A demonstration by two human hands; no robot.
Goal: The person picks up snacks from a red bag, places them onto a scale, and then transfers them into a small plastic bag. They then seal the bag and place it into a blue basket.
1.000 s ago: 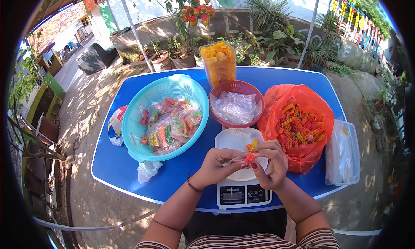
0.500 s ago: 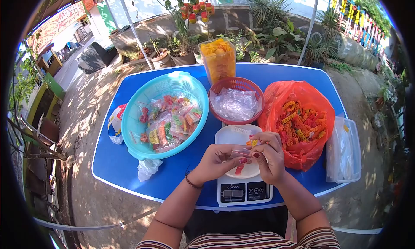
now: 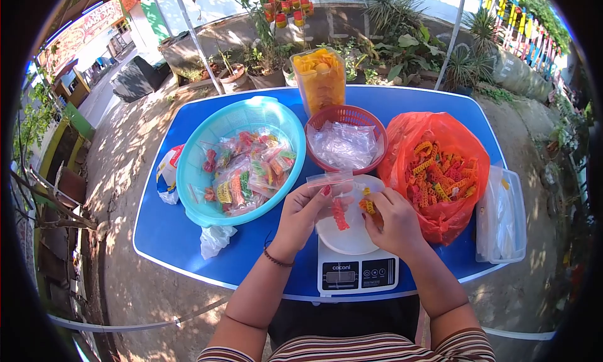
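Between the fingers and thumb of my left hand (image 3: 300, 216) is a small clear zip bag (image 3: 331, 181), its top edge upward. A red ridged snack piece (image 3: 340, 215) shows at the bag's lower part, over the white scale plate (image 3: 352, 241). My right hand (image 3: 392, 220) pinches a few yellow and orange ridged snack pieces (image 3: 367, 205), just right of the bag. Beneath both hands stands the white kitchen scale (image 3: 358, 278), with a dark display at its front. A pale piece lies near the plate's back rim, partly hidden.
Left, a turquoise basket (image 3: 190, 202) holds several filled bags. Behind the scale, a red basket (image 3: 317, 161) carries clear bags. An orange plastic bag (image 3: 402, 136) of loose snacks sits right, beside a clear tub (image 3: 512, 236). A tall container (image 3: 320, 79) stands at the back of the blue table (image 3: 276, 261).
My hands have moved apart. The left has raised the zip bag, with the red piece now showing at it, and the right holds snack pieces to its right. The view has shifted slightly.
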